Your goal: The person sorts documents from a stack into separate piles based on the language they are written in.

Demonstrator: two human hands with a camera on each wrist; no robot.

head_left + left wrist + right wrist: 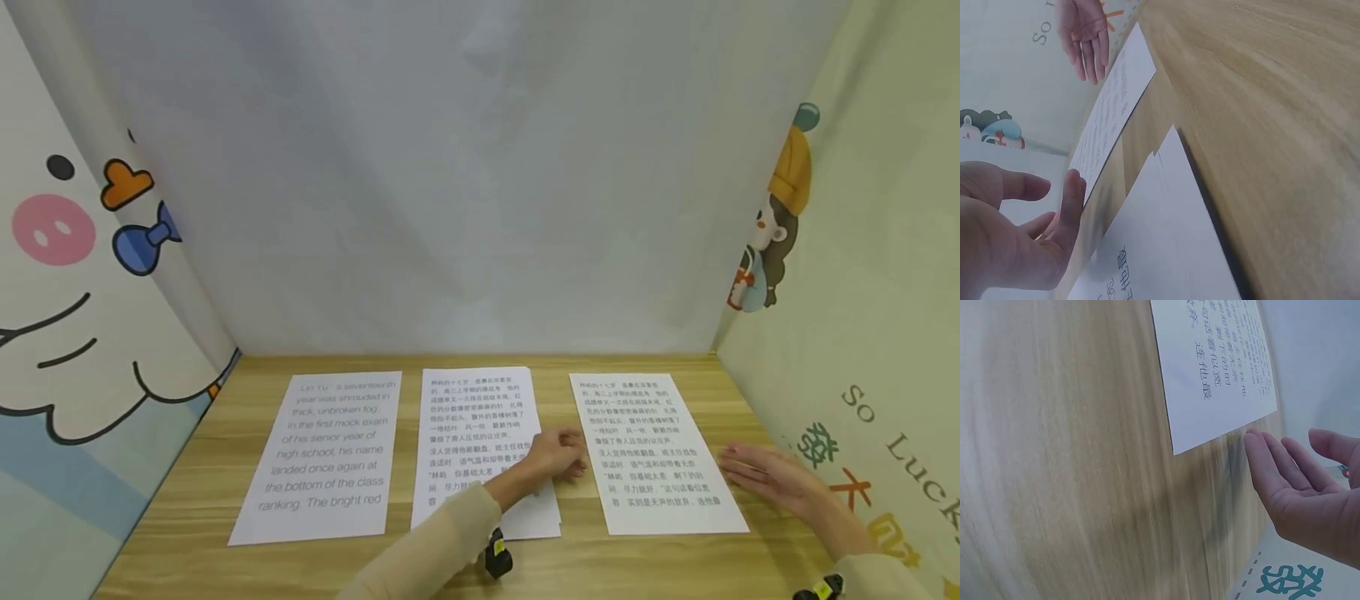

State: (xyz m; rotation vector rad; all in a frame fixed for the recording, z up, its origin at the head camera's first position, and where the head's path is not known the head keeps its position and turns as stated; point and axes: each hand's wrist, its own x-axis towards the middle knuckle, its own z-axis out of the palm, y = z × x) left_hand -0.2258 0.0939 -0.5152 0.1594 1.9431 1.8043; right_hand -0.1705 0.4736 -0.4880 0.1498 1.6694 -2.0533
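A printed sheet (648,454) on the table (585,571) is flanked by the left hand (557,454) at nine o'clock, fingers loosely bent, and the right hand (780,479) at three, fingers straight; nothing is gripped. A paper stack (476,437) is placed farther toward nine o'clock.

On the wooden table (195,500) there lie an English sheet (322,458), a Chinese stack (474,429) and a Chinese sheet (648,458). The left hand (555,456) is beside this sheet's left edge, the right hand (776,482) beside its right edge.
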